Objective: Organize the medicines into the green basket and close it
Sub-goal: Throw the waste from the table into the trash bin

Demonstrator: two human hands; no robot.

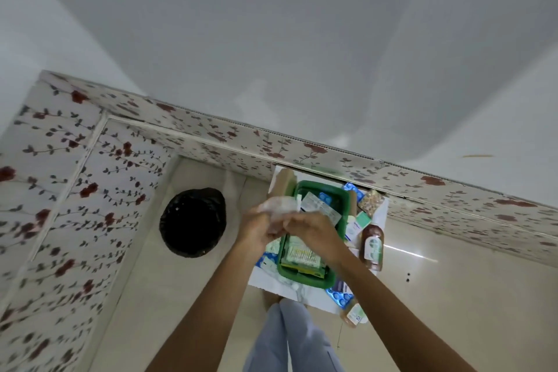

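Medicines are the job here, and both hands meet over the basket (347,199): fingers (273,222) of the left hand (256,226) and the right hand (314,229) close together on a whitish packet (279,205), blurred. Below them the green basket sits on a white desk (320,296), its long axis running away from the person. It already holds blister strips (320,205) and a box (302,258). Bottles (373,243), a tube (353,228) and blue strips (339,296) lie outside beside it, so sorting seems partway done; no lid is on.
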